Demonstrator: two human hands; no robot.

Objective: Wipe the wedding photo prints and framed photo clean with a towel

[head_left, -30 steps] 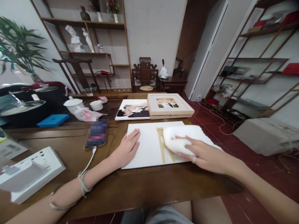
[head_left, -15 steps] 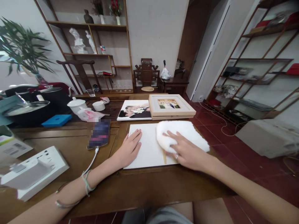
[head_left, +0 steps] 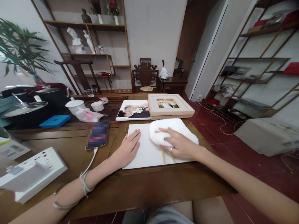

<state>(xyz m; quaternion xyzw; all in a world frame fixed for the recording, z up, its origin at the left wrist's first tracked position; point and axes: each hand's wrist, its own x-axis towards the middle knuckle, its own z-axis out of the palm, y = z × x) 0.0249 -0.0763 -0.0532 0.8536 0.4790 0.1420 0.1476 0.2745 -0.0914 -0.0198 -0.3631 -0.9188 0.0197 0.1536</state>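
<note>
A white rectangular board (head_left: 142,152) lies flat on the wooden table before me. My left hand (head_left: 129,147) rests flat on its left part, fingers stretched out. On the right part is a thick, fluffy white cloth (head_left: 184,130). My right hand (head_left: 176,143) grips this cloth from above, its fingers pressed into the pile and a ring on one finger. Two yellowish strips (head_left: 163,155) show on the board just below the cloth. What lies under the cloth is hidden.
Behind the board are a photo panel (head_left: 134,113) and stacked wooden picture frames (head_left: 171,109). To the left lie a charging phone (head_left: 98,133), a white power strip (head_left: 39,174), a blue box (head_left: 54,121), a lidded white bowl (head_left: 74,104) and a dark pan (head_left: 25,113).
My right hand has slid the white cloth to the left across the board, uncovering more of the yellowish strips. My left hand stays in place on the board.
</note>
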